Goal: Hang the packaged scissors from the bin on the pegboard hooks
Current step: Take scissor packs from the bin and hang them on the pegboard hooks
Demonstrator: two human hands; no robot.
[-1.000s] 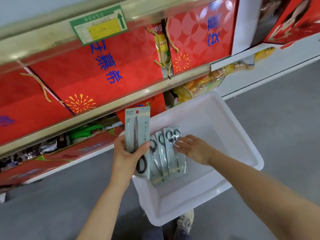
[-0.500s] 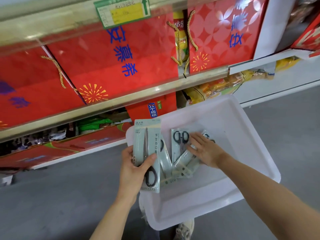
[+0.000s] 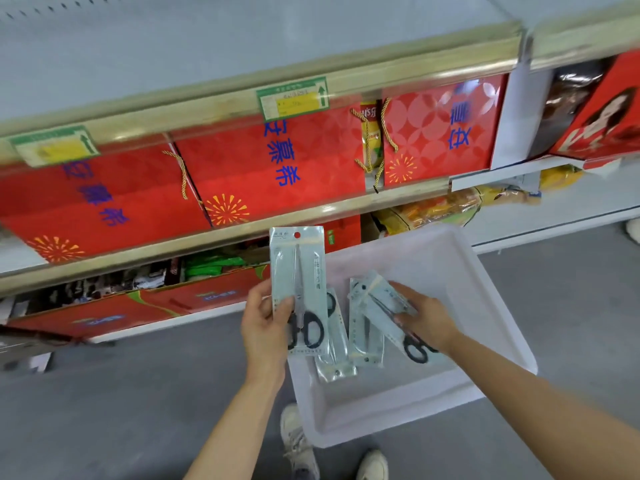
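Observation:
My left hand (image 3: 265, 327) grips one packaged scissors (image 3: 299, 285) upright, just left of the white bin (image 3: 485, 289) on the floor. Its pale card has a red dot at the top, and black handles show at the bottom. My right hand (image 3: 427, 318) is over the bin, closed on a second pack of scissors (image 3: 389, 308) that is tilted and lifted off the rest. Two more packs (image 3: 363, 336) lie on the bin's floor between my hands. A pale perforated pegboard (image 3: 207, 36) fills the top of the view; no hooks show on it.
Gold-edged shelves (image 3: 242, 98) with green and yellow price tags (image 3: 292, 98) run across in front of me. Red gift boxes (image 3: 263, 168) fill the shelf below. Snack bags (image 3: 433, 209) lie behind the bin. The floor is grey. My shoes (image 3: 298, 441) stand beside the bin's near corner.
My right hand has closed on a pack and lifted it, tilted, off the pile. The left hand kept its pack upright. The view tipped upward, showing the pegboard.

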